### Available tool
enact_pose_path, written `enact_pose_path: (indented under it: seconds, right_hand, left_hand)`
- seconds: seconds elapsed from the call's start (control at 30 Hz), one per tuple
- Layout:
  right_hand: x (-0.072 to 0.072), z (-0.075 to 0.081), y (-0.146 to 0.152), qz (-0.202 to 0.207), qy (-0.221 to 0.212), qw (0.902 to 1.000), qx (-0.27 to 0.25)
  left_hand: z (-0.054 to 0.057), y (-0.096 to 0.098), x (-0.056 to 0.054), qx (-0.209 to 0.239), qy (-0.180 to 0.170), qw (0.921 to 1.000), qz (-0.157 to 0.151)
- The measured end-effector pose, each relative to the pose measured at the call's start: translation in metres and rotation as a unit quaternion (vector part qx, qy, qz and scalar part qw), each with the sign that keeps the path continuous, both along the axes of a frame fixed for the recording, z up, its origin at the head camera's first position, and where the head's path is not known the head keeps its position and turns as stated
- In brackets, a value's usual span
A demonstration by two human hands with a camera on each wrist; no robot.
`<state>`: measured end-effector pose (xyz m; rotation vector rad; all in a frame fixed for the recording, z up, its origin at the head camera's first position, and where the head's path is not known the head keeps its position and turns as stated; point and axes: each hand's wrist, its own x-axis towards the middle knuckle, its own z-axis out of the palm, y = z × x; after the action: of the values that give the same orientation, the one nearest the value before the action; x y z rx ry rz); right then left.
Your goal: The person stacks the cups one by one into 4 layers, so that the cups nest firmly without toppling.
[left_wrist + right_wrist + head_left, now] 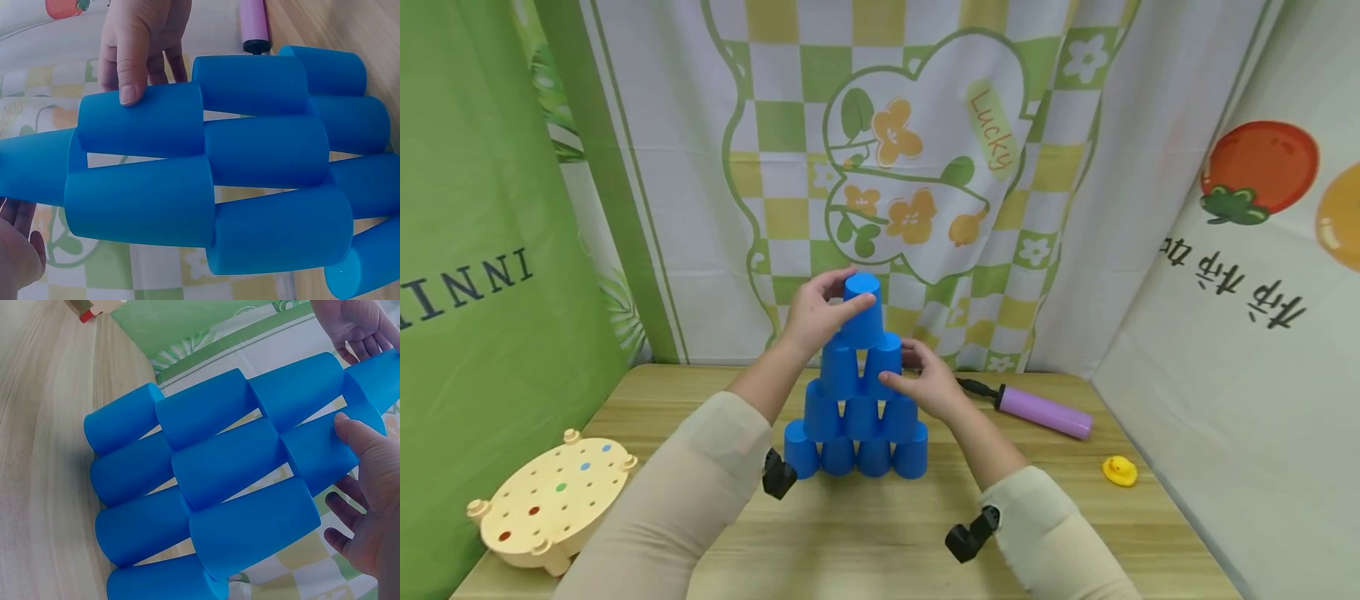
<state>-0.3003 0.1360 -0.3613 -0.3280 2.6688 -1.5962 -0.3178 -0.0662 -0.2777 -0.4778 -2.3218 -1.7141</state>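
Note:
A pyramid of upside-down blue cups stands on the wooden table. Its bottom row has several cups, with three above, then two, then one at the top. My left hand holds the top cup, thumb across the front and fingers behind. One tier lower, my right hand grips the right-hand cup, its thumb pressed on the near side. In the right wrist view the other fingers reach around the far side, partly hidden.
A purple hand pump with a black end lies at the back right, and a yellow rubber duck sits nearer the right edge. At the left is a cream pegboard stand. Printed curtains enclose the table.

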Motion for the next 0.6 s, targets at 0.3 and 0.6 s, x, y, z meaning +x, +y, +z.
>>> enact_pose_path:
  seconds: [0.3, 0.6]
  right_hand:
    - [0.0, -0.001, -0.003, 0.002, 0.002, 1.0, -0.002]
    - [0.001, -0.001, 0.0, 0.004, 0.004, 1.0, 0.005]
  left_hand:
    - [-0.004, -0.003, -0.002, -0.017, -0.006, 0.9998, 0.006]
    - [-0.011, -0.013, -0.003, -0.041, 0.001, 0.9991, -0.016]
